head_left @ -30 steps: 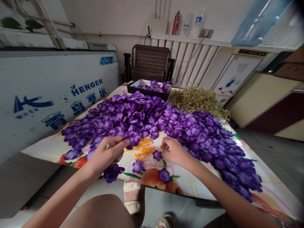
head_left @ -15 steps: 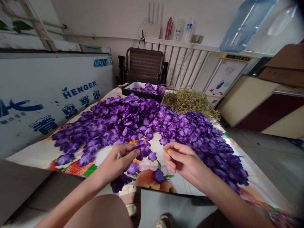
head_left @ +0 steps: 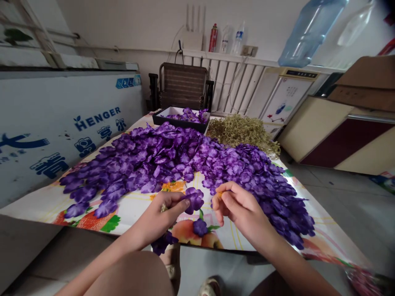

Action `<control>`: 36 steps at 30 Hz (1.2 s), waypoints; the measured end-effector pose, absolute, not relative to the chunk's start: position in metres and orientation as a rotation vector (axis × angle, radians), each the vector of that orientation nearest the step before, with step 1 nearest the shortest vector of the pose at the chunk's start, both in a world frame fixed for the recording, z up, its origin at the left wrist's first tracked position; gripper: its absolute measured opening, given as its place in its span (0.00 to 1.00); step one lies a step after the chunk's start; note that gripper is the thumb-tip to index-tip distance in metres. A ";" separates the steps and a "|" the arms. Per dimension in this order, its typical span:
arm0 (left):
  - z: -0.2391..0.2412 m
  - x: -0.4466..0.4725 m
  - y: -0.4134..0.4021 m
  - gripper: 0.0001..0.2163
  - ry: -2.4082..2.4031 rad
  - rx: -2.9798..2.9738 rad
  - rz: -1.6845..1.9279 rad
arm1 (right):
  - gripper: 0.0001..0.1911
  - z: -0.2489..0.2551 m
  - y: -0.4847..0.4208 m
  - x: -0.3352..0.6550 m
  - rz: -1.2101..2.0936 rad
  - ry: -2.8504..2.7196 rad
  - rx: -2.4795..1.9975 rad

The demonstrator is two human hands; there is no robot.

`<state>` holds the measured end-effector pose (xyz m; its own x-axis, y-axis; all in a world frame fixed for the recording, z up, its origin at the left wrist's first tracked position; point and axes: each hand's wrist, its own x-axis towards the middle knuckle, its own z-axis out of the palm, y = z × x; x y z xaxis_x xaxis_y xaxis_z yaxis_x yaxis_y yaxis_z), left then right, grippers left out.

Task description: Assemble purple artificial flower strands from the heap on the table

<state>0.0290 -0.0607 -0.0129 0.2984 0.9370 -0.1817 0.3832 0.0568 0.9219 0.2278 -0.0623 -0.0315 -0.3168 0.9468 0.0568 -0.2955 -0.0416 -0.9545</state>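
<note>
Low in the frame, the left hand (head_left: 160, 209) pinches a purple fabric blossom (head_left: 194, 200) and the right hand (head_left: 242, 207) closes its fingers on a tiny orange scrap (head_left: 219, 195), just below heaped purple blossoms (head_left: 138, 164), with open printed cloth before the front edge of the tabletop (head_left: 31, 209).

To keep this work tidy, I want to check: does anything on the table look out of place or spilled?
Yes: a purple fabric flower cluster hangs over the front edge of the white printed tablecloth, below the left hand, apart from the large purple flower heap.

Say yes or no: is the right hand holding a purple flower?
No, the right hand pinches a small orange bit, while the purple flower is in the left hand.
</note>
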 end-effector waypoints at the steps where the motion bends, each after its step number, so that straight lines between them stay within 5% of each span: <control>1: -0.015 0.030 -0.060 0.17 1.249 1.524 0.664 | 0.12 -0.030 -0.064 0.228 1.581 -1.193 -0.773; 7: -0.020 0.041 -0.058 0.16 1.164 1.535 0.657 | 0.09 -0.020 -0.073 0.234 1.540 -1.257 -0.770; 14: -0.013 0.052 -0.057 0.15 1.081 1.508 0.624 | 0.10 -0.021 -0.075 0.234 1.061 -1.541 -0.997; 36: -0.020 0.061 -0.059 0.16 0.938 1.410 0.568 | 0.08 -0.033 -0.080 0.227 0.919 -1.679 -1.092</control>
<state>0.0605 -0.0589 -0.0198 0.5430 0.8134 -0.2086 0.1922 0.1214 0.9738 0.2266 -0.0798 -0.0331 -0.2007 0.9371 0.2857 0.2645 0.3326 -0.9052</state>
